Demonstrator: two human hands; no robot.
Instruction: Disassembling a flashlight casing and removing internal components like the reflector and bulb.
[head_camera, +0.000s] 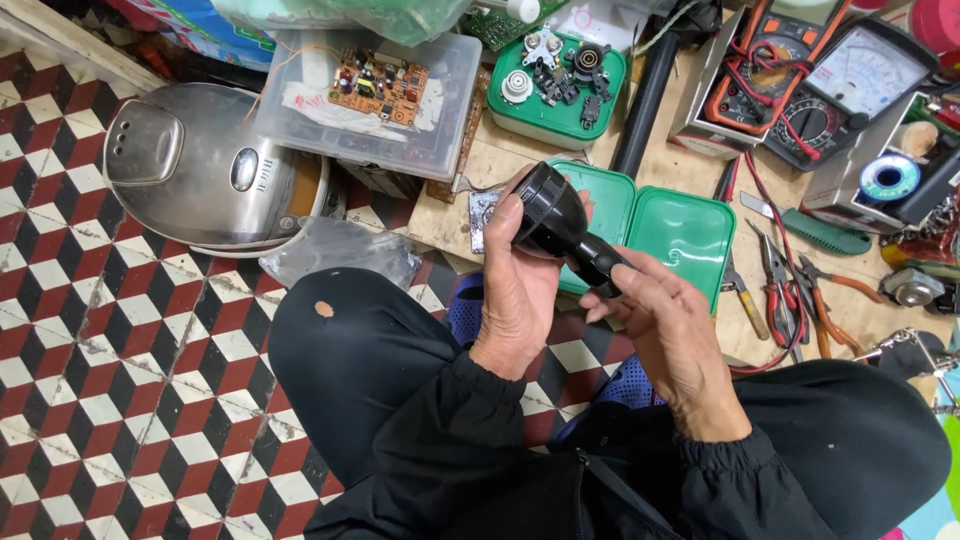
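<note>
Both hands close on one black flashlight (562, 228), held above my lap and the checkered floor (90, 330), in front of the green tray (690, 235). My left hand (520, 295) cups the wide round head; my right hand (665, 325) pinches the narrow handle. I judge the body to be hard plastic, light, rigid and fairly smooth, so the ribbed handle offers the surest grip. A silver rice cooker (190, 165) sits well to the left.

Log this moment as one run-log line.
left hand: holds black flashlight head | right hand: grips its handle | under it: green lid on wooden board | nearby: pliers
</note>
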